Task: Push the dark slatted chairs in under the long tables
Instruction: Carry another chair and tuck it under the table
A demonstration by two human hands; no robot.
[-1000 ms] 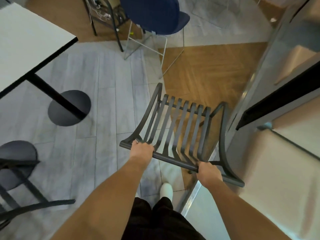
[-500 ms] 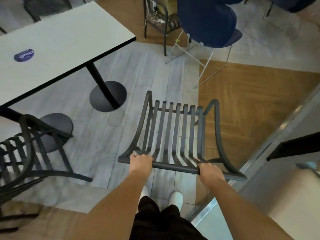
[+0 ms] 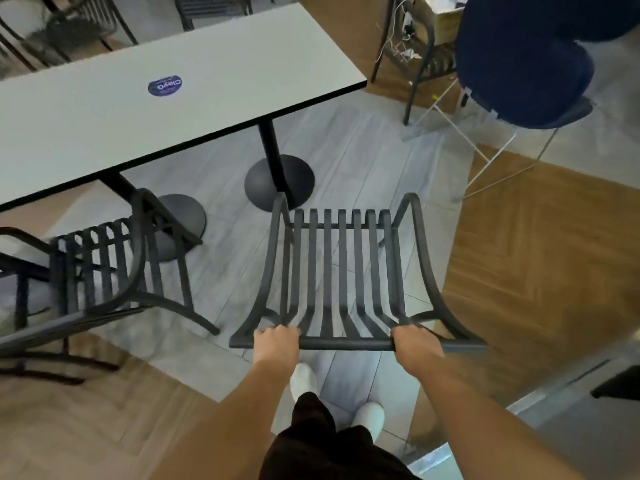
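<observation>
Both hands on one chair: left hand and right hand curled round its top rail, short of the table. Second chair sits left.

The floor was grey plank beside wood herringbone. On it stood two slatted chairs, table bases and a blue chair.

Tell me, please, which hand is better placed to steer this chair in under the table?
Right, probably. Both hands grip the held chair's top rail, left hand and right hand. The table lies ahead-left, so the right hand, on the far side, can swing it round.
</observation>
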